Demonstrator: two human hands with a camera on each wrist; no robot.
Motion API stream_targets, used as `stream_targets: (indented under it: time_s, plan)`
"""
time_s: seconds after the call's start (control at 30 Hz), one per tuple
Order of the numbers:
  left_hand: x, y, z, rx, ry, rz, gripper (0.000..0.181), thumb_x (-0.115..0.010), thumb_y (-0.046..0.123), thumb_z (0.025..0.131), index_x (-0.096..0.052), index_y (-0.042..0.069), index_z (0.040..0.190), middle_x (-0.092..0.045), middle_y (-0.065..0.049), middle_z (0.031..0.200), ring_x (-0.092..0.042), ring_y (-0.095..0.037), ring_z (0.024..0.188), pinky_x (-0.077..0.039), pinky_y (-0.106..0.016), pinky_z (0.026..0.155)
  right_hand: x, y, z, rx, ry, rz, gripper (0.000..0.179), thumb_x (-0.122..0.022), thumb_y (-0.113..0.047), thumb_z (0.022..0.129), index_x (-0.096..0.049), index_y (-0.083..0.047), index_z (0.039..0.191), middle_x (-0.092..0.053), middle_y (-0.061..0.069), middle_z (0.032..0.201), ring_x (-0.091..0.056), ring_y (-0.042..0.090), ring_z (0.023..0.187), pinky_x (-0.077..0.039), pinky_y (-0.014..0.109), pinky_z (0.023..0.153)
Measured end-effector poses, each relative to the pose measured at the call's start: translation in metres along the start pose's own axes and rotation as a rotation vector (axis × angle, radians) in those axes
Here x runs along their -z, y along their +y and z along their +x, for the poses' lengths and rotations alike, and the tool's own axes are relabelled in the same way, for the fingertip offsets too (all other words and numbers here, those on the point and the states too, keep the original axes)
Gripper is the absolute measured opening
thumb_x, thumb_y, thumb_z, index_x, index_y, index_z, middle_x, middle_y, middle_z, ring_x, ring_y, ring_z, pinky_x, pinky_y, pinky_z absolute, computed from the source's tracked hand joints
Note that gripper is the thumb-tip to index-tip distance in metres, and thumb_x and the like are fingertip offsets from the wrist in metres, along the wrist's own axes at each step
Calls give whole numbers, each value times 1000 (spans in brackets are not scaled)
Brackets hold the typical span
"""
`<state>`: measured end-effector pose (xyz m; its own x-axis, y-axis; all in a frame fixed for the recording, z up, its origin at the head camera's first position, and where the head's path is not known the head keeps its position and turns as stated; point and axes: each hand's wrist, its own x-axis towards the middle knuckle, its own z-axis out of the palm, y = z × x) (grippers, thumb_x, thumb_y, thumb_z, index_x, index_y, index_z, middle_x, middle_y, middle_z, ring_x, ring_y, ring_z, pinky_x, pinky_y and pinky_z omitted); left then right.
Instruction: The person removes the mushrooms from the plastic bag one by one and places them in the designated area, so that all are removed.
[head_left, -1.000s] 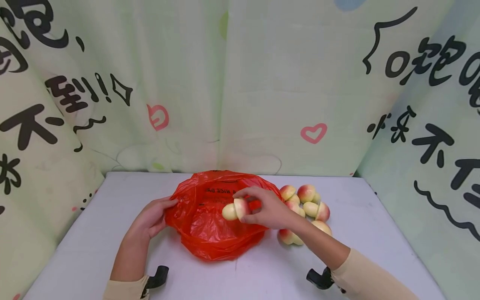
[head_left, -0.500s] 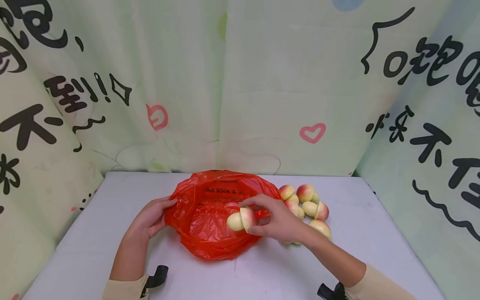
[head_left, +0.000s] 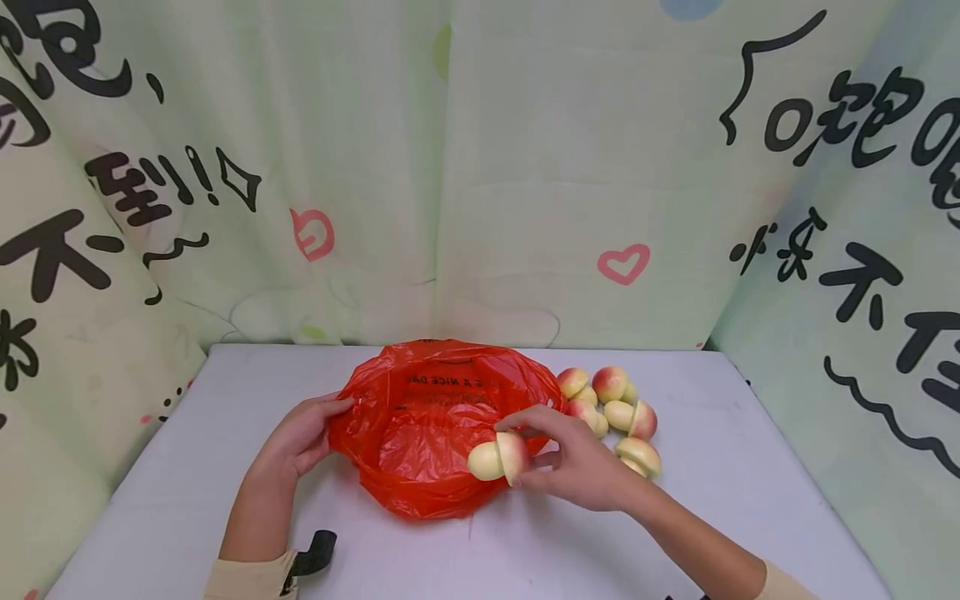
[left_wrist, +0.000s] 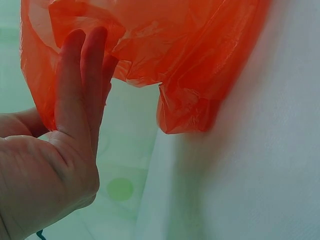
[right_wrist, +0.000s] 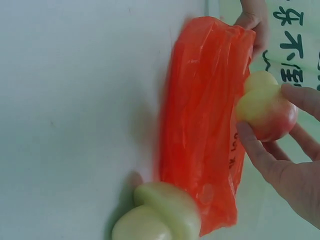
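Note:
A red plastic bag point(head_left: 420, 492) stands with its mouth spread wide on the table, some print showing on its inner wall. My left hand point(head_left: 307, 433) grips the bag's left rim, thumb on one side of the film and fingers on the other, as the left wrist view point(left_wrist: 75, 120) shows. Between thumb and fingertips my right hand point(head_left: 577, 458) pinches a toy mushroom point(head_left: 487, 461) by its red-and-cream cap, pale stem pointing left. The mushroom overlaps the bag's front right rim in the head view. In the right wrist view the held mushroom point(right_wrist: 270, 117) appears beside the bag's upper edge.
Several similar mushrooms point(head_left: 619, 415) lie grouped on the white table point(head_left: 390, 558) to the right of the bag. One pale mushroom point(right_wrist: 165, 210) sits close by the bag in the right wrist view. A printed curtain point(head_left: 525, 167) surrounds the table at the back and sides.
My right hand has moved right and toward me with the mushroom, from over the middle of the bag's mouth to its front right rim. The left hand keeps its hold on the bag.

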<state>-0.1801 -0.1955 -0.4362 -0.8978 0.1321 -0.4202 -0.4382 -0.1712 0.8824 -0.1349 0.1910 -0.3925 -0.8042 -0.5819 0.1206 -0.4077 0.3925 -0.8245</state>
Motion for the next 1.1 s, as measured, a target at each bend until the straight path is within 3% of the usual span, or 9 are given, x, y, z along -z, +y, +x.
stream_targets:
  time_s: [0.3,0.6,0.8,1.1]
  plan:
    - [0,0,0,11,9,1,54,-54,26,109,-41,5,158,-64,-1,128,-66,-14,107,-61,-29,93,2,2,-19,-8,39,-60,48,-87,-24,87,-65,-30,130,-68,-9,121,-65,16,108,-63,32,83]
    - [0,1,0,17,19,5,54,-54,26,109,-42,7,158,-61,-3,134,-64,-15,110,-61,-29,94,3,10,-39,-57,62,70,50,-85,-20,88,-64,-13,133,-66,3,128,-65,26,111,-63,28,87]
    - [-1,1,0,22,21,5,54,-55,27,109,-43,8,157,-61,-3,134,-65,-15,110,-61,-29,94,2,18,-50,-90,56,118,50,-84,-16,88,-63,-13,134,-63,13,131,-68,24,110,-63,30,86]
    - [0,1,1,28,19,11,54,-55,27,109,-42,8,157,-60,-4,137,-64,-17,113,-60,-31,96,0,33,-66,-116,113,37,51,-86,-16,86,-63,-17,132,-65,6,129,-66,18,108,-63,28,84]
